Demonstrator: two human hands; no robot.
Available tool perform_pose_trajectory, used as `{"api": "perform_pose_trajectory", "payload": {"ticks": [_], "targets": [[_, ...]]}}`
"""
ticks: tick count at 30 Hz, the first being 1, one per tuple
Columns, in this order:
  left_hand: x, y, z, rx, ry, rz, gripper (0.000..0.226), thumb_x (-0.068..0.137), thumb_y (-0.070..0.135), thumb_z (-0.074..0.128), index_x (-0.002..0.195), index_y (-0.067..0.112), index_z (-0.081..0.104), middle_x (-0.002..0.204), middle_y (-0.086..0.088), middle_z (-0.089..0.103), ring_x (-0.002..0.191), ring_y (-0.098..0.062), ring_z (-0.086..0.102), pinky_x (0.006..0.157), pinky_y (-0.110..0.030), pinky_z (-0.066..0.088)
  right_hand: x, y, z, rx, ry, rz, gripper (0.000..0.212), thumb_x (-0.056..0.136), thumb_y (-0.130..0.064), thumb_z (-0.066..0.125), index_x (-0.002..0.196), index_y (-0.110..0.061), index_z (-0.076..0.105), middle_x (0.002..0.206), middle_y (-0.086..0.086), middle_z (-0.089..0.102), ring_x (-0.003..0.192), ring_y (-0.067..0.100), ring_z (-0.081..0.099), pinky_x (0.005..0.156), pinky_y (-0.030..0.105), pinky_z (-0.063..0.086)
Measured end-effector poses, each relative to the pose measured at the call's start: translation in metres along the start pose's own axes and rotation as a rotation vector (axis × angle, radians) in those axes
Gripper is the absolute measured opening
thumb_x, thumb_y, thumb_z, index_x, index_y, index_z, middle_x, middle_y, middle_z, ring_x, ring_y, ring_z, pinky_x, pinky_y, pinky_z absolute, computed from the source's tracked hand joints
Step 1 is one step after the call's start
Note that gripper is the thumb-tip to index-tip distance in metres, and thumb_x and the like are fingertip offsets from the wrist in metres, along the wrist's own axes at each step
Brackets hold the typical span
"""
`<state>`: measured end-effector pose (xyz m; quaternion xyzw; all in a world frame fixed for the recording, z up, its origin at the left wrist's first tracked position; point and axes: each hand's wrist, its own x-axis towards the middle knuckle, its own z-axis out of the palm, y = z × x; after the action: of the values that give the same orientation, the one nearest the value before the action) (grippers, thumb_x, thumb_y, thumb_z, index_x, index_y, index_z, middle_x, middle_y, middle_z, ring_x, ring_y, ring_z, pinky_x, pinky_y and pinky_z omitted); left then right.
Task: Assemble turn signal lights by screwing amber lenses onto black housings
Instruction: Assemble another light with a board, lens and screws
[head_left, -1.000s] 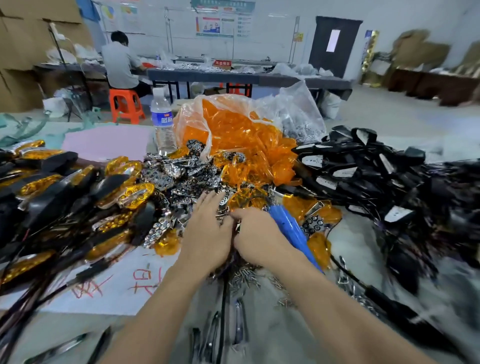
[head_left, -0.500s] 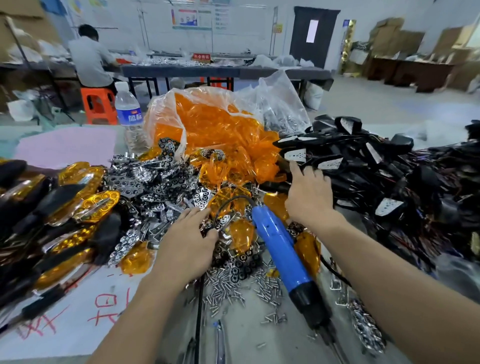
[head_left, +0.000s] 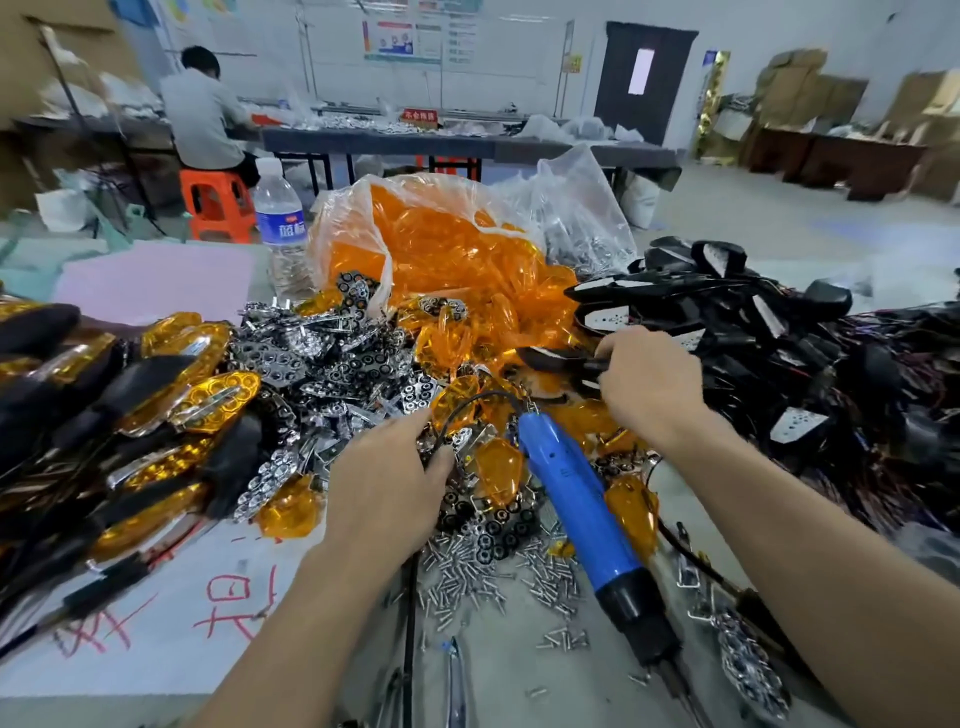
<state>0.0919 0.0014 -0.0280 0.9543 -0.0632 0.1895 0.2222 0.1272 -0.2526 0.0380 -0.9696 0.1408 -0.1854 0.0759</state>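
My right hand (head_left: 647, 384) grips a black housing (head_left: 553, 359) at the near edge of the black housing pile (head_left: 753, 332) on the right. My left hand (head_left: 389, 473) rests palm down on chrome reflectors and a thin black wire (head_left: 467, 410), fingers curled over them; what it holds is hidden. Loose amber lenses (head_left: 496, 467) lie between my hands. A blue electric screwdriver (head_left: 576, 499) lies on the table, untouched. More amber lenses fill a clear bag (head_left: 441, 244) behind. Small screws (head_left: 467, 577) are scattered near my wrists.
Finished amber-and-black lights (head_left: 130, 415) are heaped at the left. Chrome reflectors (head_left: 311, 358) are piled at centre left. A water bottle (head_left: 280, 228) stands behind them. A white sheet with red writing (head_left: 171, 613) covers the near left. A person sits at a far table.
My right hand left the centre, reached right to the black pile and now grips a housing, drawing it out. The screwdriver lies free. My left hand stayed on the reflectors.
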Motion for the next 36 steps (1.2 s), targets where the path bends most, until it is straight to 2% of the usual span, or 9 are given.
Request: {"api": "perform_pose_trajectory", "payload": {"ticks": [5,9,14,20,24,27,29,33,36], "targets": [[-0.005,0.014,-0.006,-0.181,0.079,0.017,0.068,0.095,0.063,0.057,0.154,0.03,0.045,0.129,0.006,0.072,0.111,-0.018,0.069,0.102,-0.042,0.049,-0.04,-0.042,-0.053,0.233,0.019,-0.28,0.018,0.092,-0.016,0.068,0.097,-0.033,0.073,0.074,-0.009,0.069,0.062,0.015,0.061,0.056,0.028,0.045],[-0.01,0.017,-0.015,-0.832,0.03,-0.259,0.093,0.08,0.077,0.054,0.16,0.038,0.027,0.117,0.04,0.066,0.103,0.016,0.063,0.098,-0.027,0.049,-0.07,-0.088,-0.06,0.199,-0.013,-0.449,0.016,0.095,-0.016,0.065,0.101,-0.03,0.066,0.082,-0.004,0.07,0.076,0.024,0.064,0.07,0.037,0.053],[0.001,0.001,-0.024,-1.296,0.036,-0.484,0.049,0.098,0.022,0.069,0.143,0.037,0.054,0.1,0.005,0.079,0.09,-0.015,0.078,0.08,-0.035,0.061,-0.112,-0.103,-0.05,0.192,-0.212,-0.468,0.02,0.095,-0.017,0.067,0.111,-0.027,0.063,0.091,-0.001,0.072,0.086,0.027,0.068,0.077,0.038,0.056],[0.011,-0.005,-0.033,-1.567,-0.179,-0.627,0.029,0.103,0.006,0.053,0.123,0.017,0.07,0.105,-0.011,0.079,0.073,-0.021,0.074,0.056,-0.029,0.059,-0.129,-0.107,-0.053,0.996,-0.597,-0.189,0.01,0.086,-0.018,0.072,0.086,-0.028,0.073,0.073,0.001,0.077,0.05,0.015,0.069,0.045,0.024,0.052],[0.008,-0.014,-0.04,-1.365,-0.149,-0.567,0.032,0.098,-0.001,0.053,0.116,0.017,0.072,0.098,-0.01,0.079,0.06,-0.018,0.069,0.046,-0.028,0.055,-0.108,-0.084,-0.036,0.664,-0.398,-0.138,0.02,0.096,-0.021,0.064,0.09,-0.032,0.079,0.085,-0.013,0.077,0.057,0.005,0.068,0.049,0.018,0.053],[0.007,-0.024,-0.04,-0.917,-0.002,-0.488,0.036,0.094,0.008,0.062,0.09,0.04,0.077,0.082,0.015,0.077,0.063,-0.014,0.072,0.059,-0.041,0.063,-0.105,-0.072,-0.019,0.405,-0.438,-0.169,0.028,0.095,-0.008,0.06,0.097,-0.027,0.081,0.085,-0.016,0.075,0.066,0.002,0.067,0.06,0.019,0.058],[0.005,-0.032,-0.04,-0.552,0.063,-0.445,0.029,0.091,0.024,0.064,0.104,0.047,0.075,0.072,0.026,0.071,0.054,-0.002,0.065,0.053,-0.029,0.053,-0.114,-0.075,-0.007,0.331,-0.491,-0.228,0.035,0.091,-0.006,0.062,0.11,-0.031,0.078,0.075,-0.023,0.067,0.062,-0.002,0.061,0.058,0.015,0.053],[0.002,-0.035,-0.038,-0.307,0.153,-0.398,0.057,0.09,0.029,0.065,0.145,0.04,0.054,0.096,0.022,0.069,0.043,-0.004,0.058,0.048,-0.026,0.052,-0.125,-0.084,0.013,0.131,-0.487,-0.422,0.053,0.091,-0.008,0.059,0.137,-0.035,0.061,0.136,-0.009,0.061,0.112,0.017,0.062,0.095,0.036,0.055],[-0.001,-0.025,-0.035,-0.319,0.159,-0.308,0.054,0.093,0.027,0.064,0.143,0.045,0.054,0.145,0.005,0.059,0.038,-0.007,0.054,0.059,-0.04,0.061,-0.126,-0.082,0.016,0.096,-0.412,-0.404,0.035,0.088,-0.008,0.062,0.117,-0.028,0.068,0.122,-0.007,0.066,0.107,0.02,0.063,0.089,0.039,0.057]]}}
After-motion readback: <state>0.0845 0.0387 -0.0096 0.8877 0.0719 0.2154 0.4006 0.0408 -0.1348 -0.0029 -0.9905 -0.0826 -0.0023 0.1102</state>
